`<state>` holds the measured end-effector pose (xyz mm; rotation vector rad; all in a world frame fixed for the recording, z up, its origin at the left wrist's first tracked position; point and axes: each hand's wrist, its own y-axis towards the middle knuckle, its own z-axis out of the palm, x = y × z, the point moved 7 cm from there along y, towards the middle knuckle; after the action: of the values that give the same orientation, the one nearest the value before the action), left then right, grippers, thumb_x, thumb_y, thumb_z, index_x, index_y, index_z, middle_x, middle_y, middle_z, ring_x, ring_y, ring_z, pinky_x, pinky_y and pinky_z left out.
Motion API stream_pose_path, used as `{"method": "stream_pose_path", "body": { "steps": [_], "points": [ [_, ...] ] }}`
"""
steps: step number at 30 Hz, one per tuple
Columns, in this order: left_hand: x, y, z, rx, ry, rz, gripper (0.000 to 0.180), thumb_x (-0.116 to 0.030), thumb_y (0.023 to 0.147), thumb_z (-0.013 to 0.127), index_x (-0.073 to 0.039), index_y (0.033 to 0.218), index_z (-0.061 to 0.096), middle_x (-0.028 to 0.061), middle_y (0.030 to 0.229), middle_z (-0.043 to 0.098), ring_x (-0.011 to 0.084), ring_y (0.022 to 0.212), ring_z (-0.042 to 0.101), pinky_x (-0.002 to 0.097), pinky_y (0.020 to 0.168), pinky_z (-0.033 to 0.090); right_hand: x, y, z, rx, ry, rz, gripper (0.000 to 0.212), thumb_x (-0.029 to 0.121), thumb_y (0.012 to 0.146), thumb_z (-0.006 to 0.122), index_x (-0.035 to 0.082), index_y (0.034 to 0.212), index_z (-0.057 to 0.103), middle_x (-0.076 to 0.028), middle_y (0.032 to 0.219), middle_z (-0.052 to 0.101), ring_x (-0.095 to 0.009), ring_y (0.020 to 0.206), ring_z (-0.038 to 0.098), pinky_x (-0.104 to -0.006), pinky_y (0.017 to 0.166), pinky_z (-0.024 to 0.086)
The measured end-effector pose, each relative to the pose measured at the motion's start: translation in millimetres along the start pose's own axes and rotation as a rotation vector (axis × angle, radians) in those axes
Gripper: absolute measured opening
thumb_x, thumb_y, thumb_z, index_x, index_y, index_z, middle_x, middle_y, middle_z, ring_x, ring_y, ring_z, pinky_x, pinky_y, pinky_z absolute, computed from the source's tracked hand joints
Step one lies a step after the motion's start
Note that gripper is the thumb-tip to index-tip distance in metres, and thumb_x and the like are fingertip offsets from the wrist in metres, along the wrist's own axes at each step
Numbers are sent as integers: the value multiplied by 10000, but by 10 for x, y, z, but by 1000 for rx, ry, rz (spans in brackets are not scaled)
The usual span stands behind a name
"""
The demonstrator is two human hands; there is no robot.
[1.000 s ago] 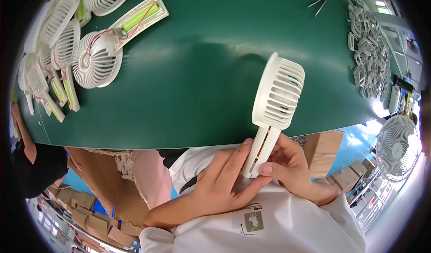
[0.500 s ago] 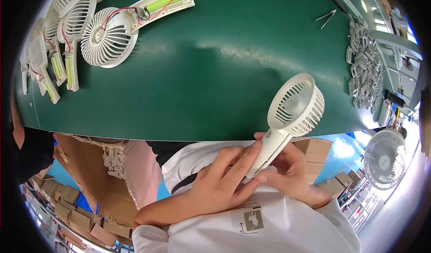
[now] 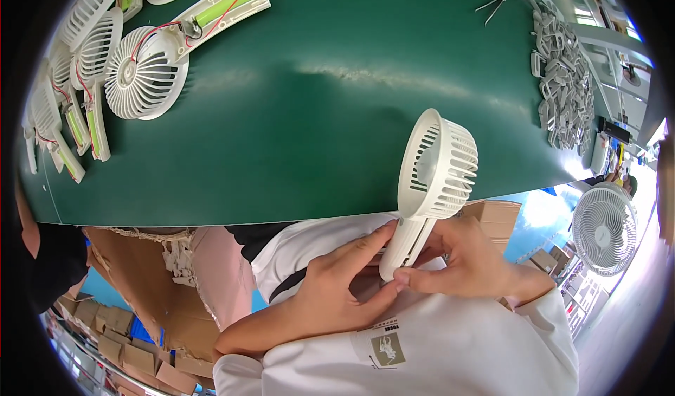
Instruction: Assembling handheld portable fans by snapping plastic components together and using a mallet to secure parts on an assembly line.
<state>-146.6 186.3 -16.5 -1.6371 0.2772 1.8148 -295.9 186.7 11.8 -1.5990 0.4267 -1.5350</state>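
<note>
A white handheld fan (image 3: 450, 167) tilts up over the table's near edge, its round slotted cage on top and its handle pointing down toward me. From the left, my left hand (image 3: 344, 273) closes on the handle with its fingers along the side. My right hand (image 3: 467, 259) grips the handle's lower right side, its thumb pressed near the bottom end. A dark gap runs along the handle's seam. Part of the handle and several fingertips are hidden behind it.
Opened fan halves with green batteries and red wires (image 3: 144, 73) pile up at the far left of the green table (image 3: 281, 129). Small nippers (image 3: 495, 6) and a heap of grey parts (image 3: 564, 80) lie at the right. A cardboard box (image 3: 133, 276) stands below the edge; a person's arm (image 3: 29, 217) shows at left.
The fan has turned so its cage shows more from the side. My right hand has shifted its hold near the handle's bottom. The whole view has swung slightly.
</note>
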Motion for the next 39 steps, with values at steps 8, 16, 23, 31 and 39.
{"method": "stream_pose_path", "body": {
  "steps": [8, 16, 23, 31, 39],
  "points": [
    [45, 8, -61, -10, -42, -45, 693, -47, 867, 757, 18, 1492, 464, 180, 1240, 698, 233, 1036, 749, 327, 868, 619, 119, 6, 34, 70, -59, -2, 500, 66, 876, 801, -54, 1303, 570, -133, 1114, 731, -199, 973, 735, -342, 861, 607],
    [69, 75, 24, 79, -297, -103, 677, -3, 943, 668, 36, 1544, 358, 196, 1306, 662, 245, 1152, 695, 356, 995, 561, 280, 31, -124, -66, -312, -77, 592, 166, 840, 867, -51, 1308, 577, -116, 1054, 709, -158, 868, 724, -282, 709, 602],
    [94, 105, -7, 131, -702, -123, 630, 75, 984, 605, 36, 1551, 335, 184, 1434, 569, 223, 1296, 588, 345, 1044, 511, 472, 18, -310, -81, -409, -118, 550, 135, 832, 849, -51, 1297, 623, -89, 971, 705, -120, 798, 678, -250, 663, 550],
    [46, 209, -91, -11, -675, -44, 669, 101, 934, 661, 32, 1524, 353, 176, 1406, 586, 231, 1270, 611, 350, 1017, 547, 646, 25, -702, -295, -417, -240, 378, 141, 917, 748, -9, 1256, 675, -31, 907, 697, -93, 810, 643, -243, 718, 506],
    [46, 268, -122, -97, -675, -75, 678, 89, 908, 705, 27, 1498, 379, 151, 1369, 596, 214, 1229, 634, 351, 1021, 556, 713, 186, -608, -303, -425, -282, 375, 117, 881, 773, 19, 1232, 685, -34, 951, 716, -111, 827, 663, -262, 732, 539]
  ]
}}
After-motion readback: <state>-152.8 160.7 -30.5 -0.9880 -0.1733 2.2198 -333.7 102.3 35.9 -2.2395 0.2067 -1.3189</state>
